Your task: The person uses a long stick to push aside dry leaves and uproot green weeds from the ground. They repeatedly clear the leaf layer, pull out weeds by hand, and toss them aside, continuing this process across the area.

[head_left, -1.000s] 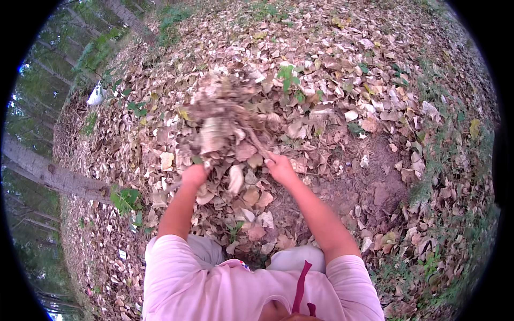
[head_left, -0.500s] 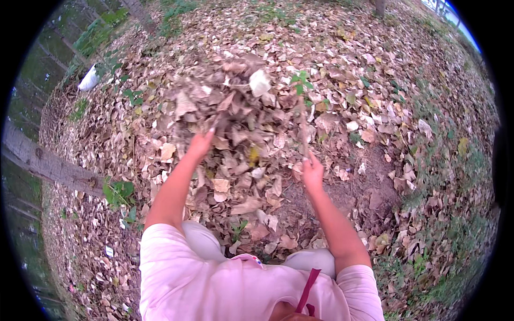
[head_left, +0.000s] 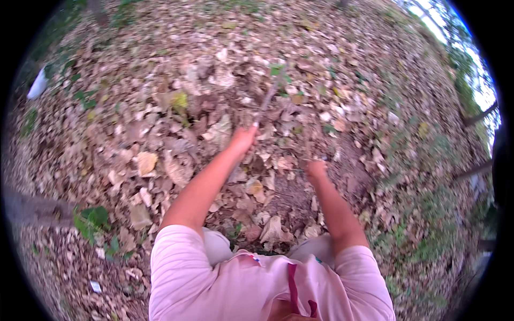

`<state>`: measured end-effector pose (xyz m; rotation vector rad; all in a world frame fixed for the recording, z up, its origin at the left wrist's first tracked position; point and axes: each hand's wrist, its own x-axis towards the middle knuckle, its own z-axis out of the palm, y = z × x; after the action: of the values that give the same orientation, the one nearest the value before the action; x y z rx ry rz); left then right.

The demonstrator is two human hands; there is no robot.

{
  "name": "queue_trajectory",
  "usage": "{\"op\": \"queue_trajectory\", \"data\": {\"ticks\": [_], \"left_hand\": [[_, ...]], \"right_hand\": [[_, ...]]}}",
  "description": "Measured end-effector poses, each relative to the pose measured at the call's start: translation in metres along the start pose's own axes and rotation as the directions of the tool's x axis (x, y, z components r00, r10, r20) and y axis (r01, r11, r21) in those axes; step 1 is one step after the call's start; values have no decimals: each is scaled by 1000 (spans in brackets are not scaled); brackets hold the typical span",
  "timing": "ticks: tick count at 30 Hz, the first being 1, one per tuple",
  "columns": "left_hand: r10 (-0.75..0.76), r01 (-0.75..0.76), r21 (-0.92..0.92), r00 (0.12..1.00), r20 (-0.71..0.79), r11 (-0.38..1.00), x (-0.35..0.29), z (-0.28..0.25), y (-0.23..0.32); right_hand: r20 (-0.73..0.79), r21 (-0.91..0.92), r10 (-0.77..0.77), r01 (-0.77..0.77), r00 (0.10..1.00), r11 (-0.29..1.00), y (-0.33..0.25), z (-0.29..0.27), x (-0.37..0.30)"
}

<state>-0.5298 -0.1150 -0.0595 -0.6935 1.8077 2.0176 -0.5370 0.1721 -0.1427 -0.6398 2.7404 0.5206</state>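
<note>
Dry brown leaves [head_left: 176, 166] cover the ground in front of me. My left hand [head_left: 245, 139] is closed round a stick [head_left: 268, 97], which slants up and to the right over the leaf pile. To its right and a little nearer, my right hand [head_left: 316, 169] is closed low over the edge of a bare soil patch. A thinner stick [head_left: 307, 138] runs away from that hand among the leaves, faint and blurred. The far ends of both sticks blend into the litter.
A tree trunk [head_left: 40, 209] leans in at the left, with a green leafy plant [head_left: 92, 220] beside it. A white bag-like object [head_left: 38, 84] lies at the far left. Bare brown soil [head_left: 350, 163] shows right of centre. Thin grass [head_left: 428, 230] grows at the right.
My left hand has swung to the right, and its stick now shows. Leaves that were blurred in motion ahead of it now lie lower and spread. My right hand has shifted slightly nearer and right.
</note>
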Motion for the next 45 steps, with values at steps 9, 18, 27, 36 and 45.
{"op": "queue_trajectory", "data": {"ticks": [9,18,27,36,45], "left_hand": [[-23,26,-45,998,56,999,49,11,2],[-25,72,-290,986,162,954,88,37,-5],[-49,82,-148,976,212,986,92,30,-21],[-47,37,111,996,82,993,80,19,-31],[-89,106,238,993,-83,965,65,68,-27]], "right_hand": [[-70,895,84,25,994,446,-150,-120,5],[267,479,293,-390,918,786,-14,-176,-67],[36,449,680,-620,733,644,30,-159,-33],[-11,733,615,-412,788,541,46,-122,49],[139,890,759,-417,636,186,263,-4,84]]}}
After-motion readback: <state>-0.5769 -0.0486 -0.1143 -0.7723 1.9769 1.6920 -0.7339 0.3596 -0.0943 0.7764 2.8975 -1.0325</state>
